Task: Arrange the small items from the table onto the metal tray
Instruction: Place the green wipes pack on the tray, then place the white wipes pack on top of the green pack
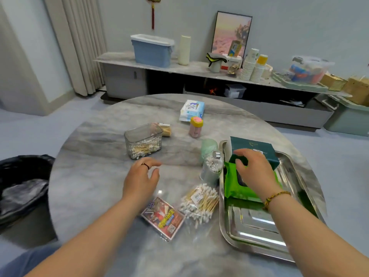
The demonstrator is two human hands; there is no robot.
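Observation:
The metal tray (257, 234) lies at the table's right front. In it are a dark green box (257, 150) at the far end and a green wipes pack (231, 184) in front of it. My right hand (253, 168) rests on the wipes pack, fingers curled over its far edge against the box. My left hand (142, 176) hovers open above the table's middle, holding nothing. Left of the tray lie a bag of cotton swabs (199, 202), a card pack (163, 216) and a clear swab canister (211, 166).
Further back on the round marble table (89, 176) stand a clear box with swabs (142, 140), a toothpick bundle (165, 128), a pink jar with yellow lid (196, 126), a tissue pack (192, 109) and a pale green roll (208, 146). A black-lined bin (22, 188) stands left.

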